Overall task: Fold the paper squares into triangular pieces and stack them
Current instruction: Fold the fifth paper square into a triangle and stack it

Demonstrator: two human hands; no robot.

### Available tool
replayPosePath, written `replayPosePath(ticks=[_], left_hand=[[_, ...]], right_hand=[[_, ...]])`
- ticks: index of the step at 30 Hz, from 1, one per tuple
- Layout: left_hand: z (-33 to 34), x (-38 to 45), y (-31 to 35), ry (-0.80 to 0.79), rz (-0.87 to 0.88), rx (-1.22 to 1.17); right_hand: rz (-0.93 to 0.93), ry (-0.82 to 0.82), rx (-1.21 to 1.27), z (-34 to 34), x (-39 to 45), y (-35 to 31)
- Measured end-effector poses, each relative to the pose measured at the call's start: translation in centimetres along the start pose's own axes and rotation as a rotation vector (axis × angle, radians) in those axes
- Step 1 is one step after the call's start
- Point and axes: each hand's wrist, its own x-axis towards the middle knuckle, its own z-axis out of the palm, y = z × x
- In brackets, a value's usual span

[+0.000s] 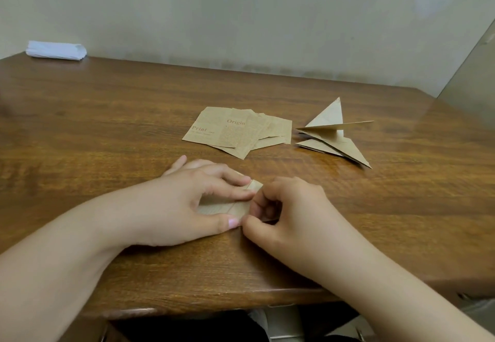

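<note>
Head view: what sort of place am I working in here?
Probably a plain indoor desk in a corner: a wooden table against a bare wall, with a white folded bundle at its far edge.

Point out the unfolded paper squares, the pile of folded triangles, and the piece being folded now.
unfolded paper squares (227, 131), head view, printed top sheet.
pile of folded triangles (330, 140), head view, middle of the pile.
piece being folded (235, 206), head view, strip showing between the hands.
</note>
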Motion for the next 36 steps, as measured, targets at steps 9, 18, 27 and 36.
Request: replayPosePath(ticks=[9, 18, 27, 36], left_hand=[[-0.5, 0.0, -0.1, -0.092, -0.026, 0.016], [-0.4, 0.0, -0.1, -0.09, -0.025, 0.015], [-0.2, -0.3, 0.2, -0.059, -0.057, 0.0], [2.2, -1.7, 4.0, 0.202, -0.152, 0.361]], right_hand=[[0.128, -0.085, -0.037, -2.1, 0.2, 1.4], [0.287, -0.121, 0.004, -4.1, -0.2, 3.5], [0.293, 0.028, -0.106, -5.6, -0.3, 4.9], [-0.332, -0.107, -0.064, -1.2, -3.8, 3.9]])
